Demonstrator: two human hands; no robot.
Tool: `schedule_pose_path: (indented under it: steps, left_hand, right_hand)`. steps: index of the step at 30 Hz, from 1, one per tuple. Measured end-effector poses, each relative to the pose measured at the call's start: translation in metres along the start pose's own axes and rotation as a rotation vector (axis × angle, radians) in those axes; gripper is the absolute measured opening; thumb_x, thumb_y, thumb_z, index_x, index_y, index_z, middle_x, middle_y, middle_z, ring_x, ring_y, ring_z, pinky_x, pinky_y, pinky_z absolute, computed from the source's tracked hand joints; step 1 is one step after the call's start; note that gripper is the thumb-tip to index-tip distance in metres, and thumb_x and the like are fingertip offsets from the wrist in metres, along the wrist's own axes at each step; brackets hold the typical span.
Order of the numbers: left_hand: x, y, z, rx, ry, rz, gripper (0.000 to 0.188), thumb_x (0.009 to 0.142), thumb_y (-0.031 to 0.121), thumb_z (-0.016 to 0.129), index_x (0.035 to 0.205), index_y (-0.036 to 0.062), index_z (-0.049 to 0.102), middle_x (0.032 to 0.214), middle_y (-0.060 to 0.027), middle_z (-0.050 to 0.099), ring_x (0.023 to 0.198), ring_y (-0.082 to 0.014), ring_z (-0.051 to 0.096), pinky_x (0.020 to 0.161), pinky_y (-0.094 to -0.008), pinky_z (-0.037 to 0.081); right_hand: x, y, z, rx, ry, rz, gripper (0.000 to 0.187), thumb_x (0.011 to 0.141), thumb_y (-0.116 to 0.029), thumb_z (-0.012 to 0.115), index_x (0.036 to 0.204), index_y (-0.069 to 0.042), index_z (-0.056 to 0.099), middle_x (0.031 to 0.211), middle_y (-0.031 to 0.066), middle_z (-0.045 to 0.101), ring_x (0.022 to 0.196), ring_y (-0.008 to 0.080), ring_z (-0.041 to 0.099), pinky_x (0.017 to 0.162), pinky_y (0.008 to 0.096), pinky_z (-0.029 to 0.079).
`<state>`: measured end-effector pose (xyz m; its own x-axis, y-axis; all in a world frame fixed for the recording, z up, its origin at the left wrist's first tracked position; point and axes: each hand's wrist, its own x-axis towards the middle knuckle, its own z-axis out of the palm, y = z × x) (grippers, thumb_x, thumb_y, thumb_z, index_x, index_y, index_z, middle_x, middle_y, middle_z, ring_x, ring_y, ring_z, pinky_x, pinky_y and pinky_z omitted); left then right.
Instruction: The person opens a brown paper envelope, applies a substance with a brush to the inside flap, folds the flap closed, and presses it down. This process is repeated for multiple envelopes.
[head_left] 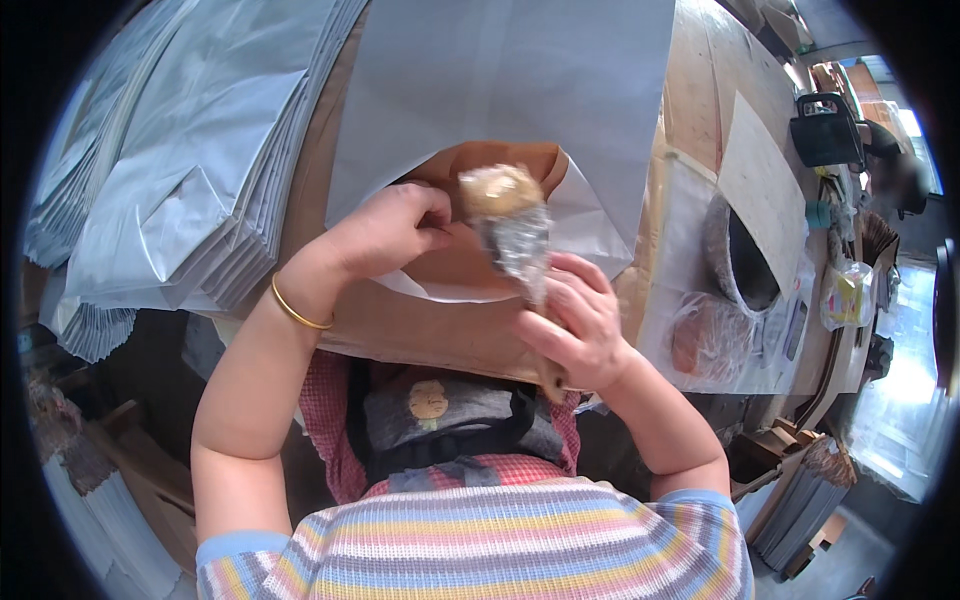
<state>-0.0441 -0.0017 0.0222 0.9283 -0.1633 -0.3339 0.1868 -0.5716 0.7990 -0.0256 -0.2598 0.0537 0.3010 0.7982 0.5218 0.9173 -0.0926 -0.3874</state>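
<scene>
A large white paper bag (500,70) lies flat in front of me, its near end opened to show a brown inner layer (455,262). My left hand (400,222), with a yellow bangle at the wrist, is closed at the left side of that opening, its fingertips pinching the brown paper. My right hand (578,322) grips the wooden handle of a wide brush (520,240). The brush's middle is wrapped in shiny silvery material, and its pale bristle end is blurred above the opening.
Stacks of folded white bags (200,170) lie on the left. On the right stand a round, crusted container (725,255) with a dark inside, a clear plastic bag (712,335) and a flat board (760,160). A black chair-like object (828,135) is farther off, beside a blurred person (895,180).
</scene>
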Motion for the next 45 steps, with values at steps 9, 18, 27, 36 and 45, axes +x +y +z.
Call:
schedule_pose_path:
  steps: [9, 18, 27, 36, 45]
  left_hand:
    - [0.001, 0.004, 0.009, 0.14, 0.168, -0.003, 0.01, 0.082, 0.008, 0.065, 0.087, -0.0004, 0.067, 0.088, -0.018, 0.067, 0.082, -0.0308, 0.064, 0.075, -0.0401, 0.049]
    - [0.003, -0.004, 0.027, 0.149, 0.304, -0.067, 0.01, 0.084, 0.009, 0.061, 0.086, 0.0005, 0.065, 0.081, -0.0199, 0.066, 0.08, -0.0359, 0.064, 0.074, -0.0424, 0.05]
    - [-0.009, 0.001, 0.014, 0.205, 0.18, 0.219, 0.012, 0.087, 0.009, 0.061, 0.096, 0.0007, 0.058, 0.088, -0.0183, 0.062, 0.086, -0.0362, 0.06, 0.076, -0.0415, 0.047]
    - [0.005, -0.017, 0.031, 0.193, 0.428, -0.065, 0.011, 0.087, 0.009, 0.06, 0.089, -0.001, 0.062, 0.088, -0.0198, 0.064, 0.083, -0.0367, 0.061, 0.074, -0.0417, 0.048]
    - [-0.006, -0.006, 0.022, 0.131, 0.323, -0.02, 0.014, 0.087, 0.012, 0.06, 0.089, -0.0008, 0.065, 0.083, -0.0209, 0.066, 0.079, -0.0378, 0.063, 0.072, -0.0424, 0.049]
  right_hand:
    - [-0.035, -0.004, -0.002, -0.104, -0.076, -0.096, 0.028, 0.072, -0.014, 0.068, 0.1, -0.009, 0.064, 0.081, 0.0057, 0.061, 0.073, 0.021, 0.065, 0.077, 0.0363, 0.057]
    - [-0.039, -0.022, -0.014, -0.156, -0.075, 0.023, 0.041, 0.079, -0.021, 0.072, 0.118, -0.012, 0.063, 0.092, 0.0029, 0.065, 0.085, 0.0207, 0.064, 0.086, 0.0385, 0.056]
    - [-0.053, 0.019, -0.027, -0.121, -0.352, -0.236, 0.033, 0.081, -0.02, 0.065, 0.111, -0.015, 0.054, 0.087, 0.0036, 0.056, 0.079, 0.0189, 0.063, 0.109, 0.0473, 0.038]
    - [-0.048, 0.004, -0.044, 0.034, -0.189, 0.127, 0.041, 0.077, -0.012, 0.071, 0.116, -0.002, 0.063, 0.078, 0.0063, 0.06, 0.064, 0.0205, 0.061, 0.057, 0.0321, 0.051]
    - [-0.034, -0.002, -0.031, 0.047, 0.061, 0.38, 0.032, 0.072, 0.0, 0.073, 0.103, 0.0, 0.068, 0.075, 0.0095, 0.061, 0.06, 0.0223, 0.06, 0.054, 0.0311, 0.049]
